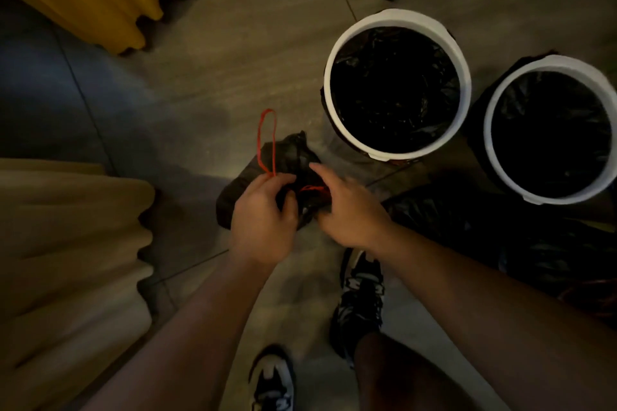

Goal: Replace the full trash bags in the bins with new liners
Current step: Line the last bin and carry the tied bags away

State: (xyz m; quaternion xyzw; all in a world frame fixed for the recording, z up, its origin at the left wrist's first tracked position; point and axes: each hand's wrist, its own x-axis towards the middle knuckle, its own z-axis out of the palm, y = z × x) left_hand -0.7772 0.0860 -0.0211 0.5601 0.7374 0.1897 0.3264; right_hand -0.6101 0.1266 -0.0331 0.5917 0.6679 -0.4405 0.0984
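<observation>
- Head view: A person stands over a small black bag [283,155] at the centre of the frame. It is held low above the tiled floor [207,53], and its red drawstring [267,140] loops up toward 12 o'clock.
- Head view: The step in hand looks like cinching or knotting the bag's neck. The dim light leaves it unclear whether this is a filled bag or a fresh liner still bundled.
- Head view: Two white bins already carry black liners, the near bin [397,17] at 1 o'clock and the far bin [488,130] at 3 o'clock. This suggests the relining is well along.
- Head view: The next move, by this reading, calls for pulling the cord tight. The bundle would then go beside the dark heap of bags [474,220] at 4 o'clock.
- Head view: The left hand [263,210] reaches in from 7 o'clock, its fingers curled round the bag's neck where the cord emerges.
- Head view: The right hand [347,206] comes in from 4 o'clock, forefinger straight over the plastic and the other fingers bent into it. Whether it grips cannot be told.
</observation>
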